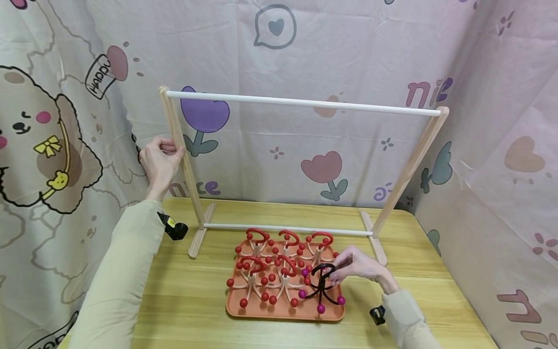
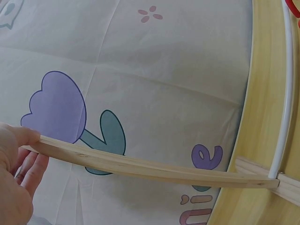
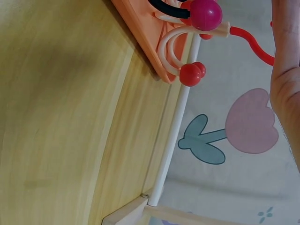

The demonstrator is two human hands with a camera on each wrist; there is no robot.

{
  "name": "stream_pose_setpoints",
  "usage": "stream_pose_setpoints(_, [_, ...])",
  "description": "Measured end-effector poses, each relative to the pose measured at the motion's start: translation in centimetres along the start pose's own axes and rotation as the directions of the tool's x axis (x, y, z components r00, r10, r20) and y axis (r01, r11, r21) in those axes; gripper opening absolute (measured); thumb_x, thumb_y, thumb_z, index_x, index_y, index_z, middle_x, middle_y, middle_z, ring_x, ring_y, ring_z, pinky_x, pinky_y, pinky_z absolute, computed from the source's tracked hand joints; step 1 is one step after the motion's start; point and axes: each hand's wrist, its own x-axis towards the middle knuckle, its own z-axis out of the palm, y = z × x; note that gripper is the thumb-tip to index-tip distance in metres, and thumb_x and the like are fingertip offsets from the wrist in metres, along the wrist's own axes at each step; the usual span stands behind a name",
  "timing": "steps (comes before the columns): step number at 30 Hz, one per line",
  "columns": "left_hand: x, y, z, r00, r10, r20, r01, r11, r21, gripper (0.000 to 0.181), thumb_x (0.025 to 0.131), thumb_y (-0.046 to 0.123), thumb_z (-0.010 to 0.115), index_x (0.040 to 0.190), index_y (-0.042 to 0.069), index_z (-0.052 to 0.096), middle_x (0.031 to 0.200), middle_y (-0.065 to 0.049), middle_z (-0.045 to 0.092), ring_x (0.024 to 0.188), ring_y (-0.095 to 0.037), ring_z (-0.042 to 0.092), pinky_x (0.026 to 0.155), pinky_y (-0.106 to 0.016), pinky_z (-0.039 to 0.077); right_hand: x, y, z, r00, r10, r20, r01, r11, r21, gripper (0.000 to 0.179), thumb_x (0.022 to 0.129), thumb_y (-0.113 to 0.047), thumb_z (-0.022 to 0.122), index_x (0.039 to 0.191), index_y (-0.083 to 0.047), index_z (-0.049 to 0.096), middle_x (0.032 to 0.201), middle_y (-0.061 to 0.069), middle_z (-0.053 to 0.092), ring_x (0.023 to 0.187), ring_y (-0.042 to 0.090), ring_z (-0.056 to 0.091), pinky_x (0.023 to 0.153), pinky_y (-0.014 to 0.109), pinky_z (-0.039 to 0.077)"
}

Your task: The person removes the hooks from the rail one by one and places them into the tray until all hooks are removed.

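My left hand (image 1: pixel 160 162) pinches the left wooden post (image 2: pixel 140 168) of a rack partway up, thumb on one side and fingers on the other. At the front right corner of an orange tray (image 1: pixel 279 312), my right hand (image 1: pixel 355 265) pinches a black hook (image 1: pixel 321 286) near its curved top. Its several curved legs end in magenta balls. In the right wrist view the fingertips are out of sight, and only one magenta ball and a bit of black leg show. Several red-topped hooks (image 1: pixel 285 281) with cream legs and red balls stand in two rows on the tray.
The rack's upper white bar (image 1: pixel 301 102) spans between its posts, and a lower white bar (image 1: pixel 283 230) runs just behind the tray. A wooden foot (image 1: pixel 374 238) stands near my right hand. A printed curtain (image 1: pixel 270 63) hangs behind the wooden table (image 1: pixel 187 300).
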Motion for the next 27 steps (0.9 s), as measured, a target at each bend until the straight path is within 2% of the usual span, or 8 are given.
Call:
stream_pose_setpoints(3, [-0.05,0.03,-0.01,1.0,0.004,-0.002,-0.004,1.0,0.0,0.03,0.085,0.016,0.076,0.11,0.001,0.07,0.07,0.03,0.049,0.066,0.015,0.044,0.11,-0.036,0.033,0.0,0.11,-0.01,1.0,-0.009,0.012,0.009,1.0,0.008,0.022,0.089,0.002,0.068,0.104,0.019,0.068,0.093,0.046,0.062,0.078,0.021,0.078,0.073,0.057,0.057])
stream_pose_setpoints(9, [-0.13,0.11,-0.02,1.0,0.006,0.0,-0.006,1.0,-0.006,0.03,0.085,0.015,0.076,0.11,0.0,0.069,0.069,0.031,0.048,0.063,0.016,0.045,0.11,-0.036,0.034,0.0,0.3,0.01,0.999,-0.032,0.017,0.032,0.999,-0.008,0.02,0.089,0.003,0.068,0.102,0.018,0.069,0.09,0.039,0.067,0.077,0.019,0.077,0.071,0.055,0.058])
stream_pose_setpoints(15, [-0.11,0.05,0.02,1.0,0.011,-0.001,-0.011,1.0,-0.005,0.03,0.085,0.015,0.076,0.11,0.0,0.07,0.07,0.03,0.049,0.061,0.017,0.045,0.109,-0.036,0.035,-0.17,0.36,0.05,1.0,-0.023,0.014,0.023,1.0,-0.003,0.02,0.089,0.002,0.068,0.101,0.019,0.068,0.09,0.041,0.066,0.075,0.011,0.076,0.071,0.043,0.062])
stream_pose_setpoints(20, [-0.1,0.0,0.07,1.0,0.016,-0.004,-0.016,1.0,-0.006,0.03,0.085,0.015,0.076,0.11,-0.001,0.069,0.068,0.033,0.047,0.063,0.016,0.044,0.109,-0.037,0.034,-0.26,0.55,0.0,1.0,-0.008,0.003,0.008,1.0,0.002,0.019,0.088,0.003,0.068,0.101,0.017,0.069,0.09,0.043,0.065,0.075,0.013,0.076,0.071,0.035,0.062])
stream_pose_setpoints(23, [-0.15,0.02,0.11,1.0,0.017,-0.008,-0.017,1.0,-0.006,0.03,0.085,0.015,0.076,0.11,-0.001,0.069,0.067,0.035,0.045,0.074,0.01,0.05,0.11,-0.036,0.033,-0.32,0.69,-0.08,1.0,-0.003,0.001,0.003,1.0,0.0,0.02,0.088,0.003,0.069,0.102,0.016,0.069,0.091,0.043,0.065,0.076,0.017,0.077,0.073,0.042,0.062])
stream_pose_setpoints(25, [-0.18,0.04,0.14,1.0,0.013,-0.005,-0.013,1.0,-0.01,0.03,0.085,0.015,0.076,0.11,-0.001,0.069,0.068,0.034,0.045,0.09,-0.004,0.059,0.111,-0.037,0.031,-0.34,0.79,-0.12,1.0,-0.006,0.001,0.006,1.0,-0.007,0.02,0.087,0.002,0.069,0.103,0.015,0.069,0.091,0.043,0.065,0.076,0.018,0.077,0.073,0.046,0.061])
stream_pose_setpoints(27, [-0.22,0.06,0.14,1.0,0.008,0.0,-0.008,1.0,-0.013,0.031,0.085,0.015,0.075,0.111,-0.001,0.069,0.069,0.033,0.046,0.108,-0.017,0.06,0.111,-0.038,0.03,-0.35,0.86,-0.16,1.0,-0.005,-0.003,0.004,1.0,-0.027,0.02,0.087,0.001,0.07,0.102,0.015,0.069,0.091,0.041,0.066,0.075,0.017,0.076,0.072,0.049,0.061])
